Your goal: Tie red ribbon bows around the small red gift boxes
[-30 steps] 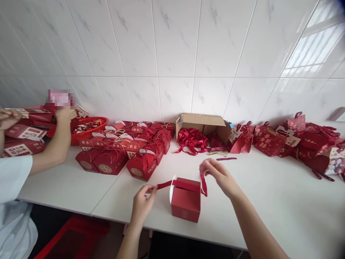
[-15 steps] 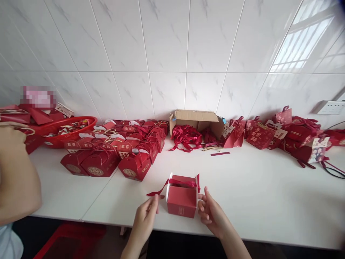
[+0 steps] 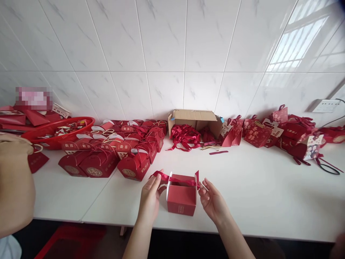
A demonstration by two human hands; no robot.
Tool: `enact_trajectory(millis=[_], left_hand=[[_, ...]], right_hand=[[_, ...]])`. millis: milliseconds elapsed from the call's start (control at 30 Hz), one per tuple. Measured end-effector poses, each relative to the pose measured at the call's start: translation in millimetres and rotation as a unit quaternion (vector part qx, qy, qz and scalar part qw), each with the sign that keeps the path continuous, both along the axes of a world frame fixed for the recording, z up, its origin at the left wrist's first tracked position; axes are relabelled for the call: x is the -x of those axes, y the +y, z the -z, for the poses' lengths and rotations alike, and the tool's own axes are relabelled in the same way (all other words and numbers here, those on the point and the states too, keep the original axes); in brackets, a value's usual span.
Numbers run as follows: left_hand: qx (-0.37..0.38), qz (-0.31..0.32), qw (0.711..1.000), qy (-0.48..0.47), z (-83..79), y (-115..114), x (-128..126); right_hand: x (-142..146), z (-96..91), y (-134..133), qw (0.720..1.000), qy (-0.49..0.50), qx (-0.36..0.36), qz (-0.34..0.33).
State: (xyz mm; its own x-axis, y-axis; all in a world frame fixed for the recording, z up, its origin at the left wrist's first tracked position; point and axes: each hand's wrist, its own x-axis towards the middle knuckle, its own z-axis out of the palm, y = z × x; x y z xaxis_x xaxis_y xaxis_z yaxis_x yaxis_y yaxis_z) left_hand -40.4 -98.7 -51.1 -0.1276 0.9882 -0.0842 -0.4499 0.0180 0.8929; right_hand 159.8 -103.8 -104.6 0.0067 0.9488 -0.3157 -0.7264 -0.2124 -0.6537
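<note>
A small red gift box [image 3: 181,200] stands in front of me near the table's front edge. A dark red satin ribbon [image 3: 179,180] runs across its top, through the raised white-lined side flaps. On the left, my left hand [image 3: 151,192] is closed with the ribbon's loose length between thumb and fingers. My right hand [image 3: 212,199] is beside the box's right flap, its fingers half curled and apart. Its fingertips are close to the ribbon's right end; whether they touch it, I cannot tell.
Several finished red boxes [image 3: 101,163] stand at left, near a red basin [image 3: 90,125]. A cardboard box [image 3: 194,115] with loose ribbons [image 3: 184,136] lies against the wall. More red boxes and bags [image 3: 258,133] stand at right. Another person's arm [image 3: 16,187] reaches in at far left.
My left hand has moved up and taken hold of the ribbon's left length, lifting it. My right hand has risen toward the ribbon's right end. The other person's arm has shifted slightly.
</note>
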Motion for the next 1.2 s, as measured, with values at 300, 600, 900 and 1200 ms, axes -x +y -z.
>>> enact_trajectory(millis=[300,600,900,1200], left_hand=[[0.0,-0.026,0.999,-0.022,-2.5,1.8,-1.2],[0.011,-0.061,0.998,-0.03,-6.0,1.8,10.8],[0.058,-0.098,0.992,-0.055,7.6,-2.2,12.1],[0.086,-0.109,0.988,-0.069,19.8,-10.7,10.4]], right_hand=[[6.0,5.3,-8.4,0.979,-0.111,0.042,-0.163],[-0.9,3.5,-1.2,0.999,0.014,-0.019,0.041],[5.7,-21.1,-9.1,0.99,0.008,-0.13,0.056],[12.7,-17.9,-12.2,0.963,-0.163,-0.12,0.176]])
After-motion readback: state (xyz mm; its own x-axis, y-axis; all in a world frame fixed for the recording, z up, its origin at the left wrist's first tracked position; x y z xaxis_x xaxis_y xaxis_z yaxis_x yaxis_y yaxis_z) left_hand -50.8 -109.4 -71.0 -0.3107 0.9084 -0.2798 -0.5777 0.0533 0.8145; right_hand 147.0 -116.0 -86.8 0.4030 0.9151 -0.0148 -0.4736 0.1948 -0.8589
